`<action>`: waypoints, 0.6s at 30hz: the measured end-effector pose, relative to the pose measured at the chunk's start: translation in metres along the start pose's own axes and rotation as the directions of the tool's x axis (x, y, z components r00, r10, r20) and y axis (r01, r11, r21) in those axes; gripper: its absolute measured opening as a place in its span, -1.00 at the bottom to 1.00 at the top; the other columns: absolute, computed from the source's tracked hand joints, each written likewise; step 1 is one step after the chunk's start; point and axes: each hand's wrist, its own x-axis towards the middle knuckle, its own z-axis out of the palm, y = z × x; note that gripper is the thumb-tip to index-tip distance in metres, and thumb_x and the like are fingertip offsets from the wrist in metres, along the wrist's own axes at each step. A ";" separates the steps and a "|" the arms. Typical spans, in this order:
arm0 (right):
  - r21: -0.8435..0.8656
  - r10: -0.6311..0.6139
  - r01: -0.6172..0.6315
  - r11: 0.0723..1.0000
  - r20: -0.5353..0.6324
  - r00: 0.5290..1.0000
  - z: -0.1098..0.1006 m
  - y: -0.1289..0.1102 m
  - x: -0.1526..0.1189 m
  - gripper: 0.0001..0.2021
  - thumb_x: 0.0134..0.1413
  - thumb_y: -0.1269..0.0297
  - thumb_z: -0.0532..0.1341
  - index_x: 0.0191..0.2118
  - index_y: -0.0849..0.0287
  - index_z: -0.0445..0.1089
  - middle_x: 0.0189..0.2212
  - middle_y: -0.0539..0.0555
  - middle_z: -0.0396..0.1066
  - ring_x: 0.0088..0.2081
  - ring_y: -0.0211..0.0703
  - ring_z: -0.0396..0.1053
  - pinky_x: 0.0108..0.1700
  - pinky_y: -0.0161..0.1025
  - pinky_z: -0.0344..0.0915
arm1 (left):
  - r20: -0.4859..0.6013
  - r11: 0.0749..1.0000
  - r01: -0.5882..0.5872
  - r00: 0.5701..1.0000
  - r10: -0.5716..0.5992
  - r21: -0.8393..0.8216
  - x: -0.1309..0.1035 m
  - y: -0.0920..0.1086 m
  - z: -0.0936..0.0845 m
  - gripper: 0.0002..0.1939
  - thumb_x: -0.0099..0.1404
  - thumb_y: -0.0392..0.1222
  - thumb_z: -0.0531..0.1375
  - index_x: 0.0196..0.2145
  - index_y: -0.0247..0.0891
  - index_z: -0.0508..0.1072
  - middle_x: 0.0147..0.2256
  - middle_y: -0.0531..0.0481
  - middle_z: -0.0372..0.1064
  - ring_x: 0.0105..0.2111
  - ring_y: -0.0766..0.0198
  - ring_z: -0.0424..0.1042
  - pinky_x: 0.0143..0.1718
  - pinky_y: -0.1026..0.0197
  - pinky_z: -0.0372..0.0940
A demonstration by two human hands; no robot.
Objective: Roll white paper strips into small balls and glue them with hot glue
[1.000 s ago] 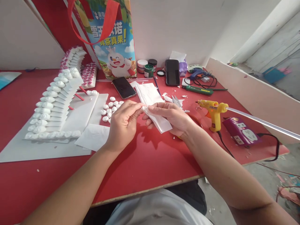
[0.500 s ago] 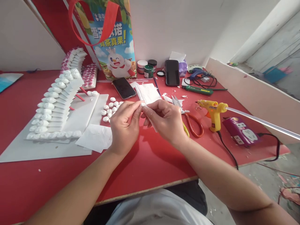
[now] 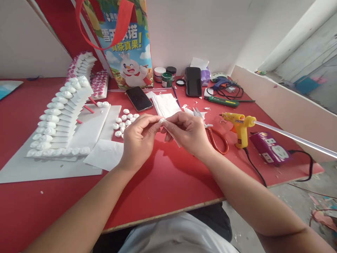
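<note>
Between my two hands, above the red table, is a small white paper strip (image 3: 163, 120), partly rolled at its end. My left hand (image 3: 139, 144) pinches the rolled end between thumb and fingertips. The thumb and fingers of my right hand (image 3: 188, 135) are closed on the same strip, whose tail slants down beneath them. Beyond my left hand lie several small white paper rosettes (image 3: 122, 124). A sheet of white paper (image 3: 105, 154) rests to its left, and a folded white stack (image 3: 166, 104) lies just past my fingertips. Scissors (image 3: 223, 142) with orange-red handles are partly hidden by my right hand.
At left, a curved white stepped piece (image 3: 65, 123) edged with white rosettes stands on boards. A yellow glue gun (image 3: 238, 126) and a purple box (image 3: 271, 149) are at right. Two phones, paint jars (image 3: 166, 80) and a printed bag (image 3: 129, 45) stand farther back.
Both hands have shifted very slightly, still pinching the strip, and its rolled end has turned a little. My right hand now covers the scissors' yellow handle part.
</note>
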 end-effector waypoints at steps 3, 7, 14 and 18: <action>0.272 0.283 -0.312 0.910 0.142 0.949 -0.005 -0.006 0.007 -0.63 0.26 -0.05 0.25 -0.30 0.22 0.44 -0.43 0.11 0.53 -0.48 -0.18 0.48 -0.39 -0.23 0.47 | -0.023 0.998 0.050 0.999 -0.049 0.030 -0.001 0.001 0.001 -0.86 0.40 -0.13 0.24 -0.21 -0.22 0.58 -0.27 -0.02 0.52 -0.30 0.25 0.50 -0.17 0.19 0.40; 0.452 0.435 -0.604 0.656 0.428 0.792 -0.012 -0.010 0.014 -0.61 0.49 0.19 -0.09 -0.12 0.24 0.44 -0.39 0.13 0.52 -0.43 -0.19 0.49 -0.25 -0.14 0.53 | 0.023 0.997 0.068 0.997 -0.069 0.032 0.000 0.002 0.000 -0.87 0.40 -0.14 0.23 -0.20 -0.19 0.57 -0.22 -0.03 0.54 -0.23 0.22 0.51 -0.09 0.17 0.40; 0.454 0.359 -0.515 0.727 0.389 0.849 -0.011 -0.006 0.010 -0.79 0.30 0.20 0.25 -0.25 0.28 0.47 -0.47 -0.03 0.32 -0.56 -0.41 0.11 -0.47 -0.38 0.27 | 0.056 0.997 0.075 0.996 -0.073 -0.033 0.000 0.005 -0.001 -0.85 0.40 -0.15 0.24 -0.19 -0.22 0.59 -0.27 0.00 0.53 -0.27 0.28 0.50 -0.13 0.24 0.41; 0.367 0.281 -0.413 0.834 0.362 0.889 -0.012 -0.006 0.008 -0.73 0.09 0.12 0.41 -0.28 0.25 0.49 -0.51 -0.11 0.20 -0.54 -0.43 0.01 -0.51 -0.38 0.09 | 0.011 0.977 0.198 0.980 -0.197 -0.085 0.000 0.004 0.000 -0.82 0.34 -0.08 0.30 -0.20 -0.22 0.61 -0.31 0.01 0.55 -0.30 0.27 0.51 -0.17 0.24 0.41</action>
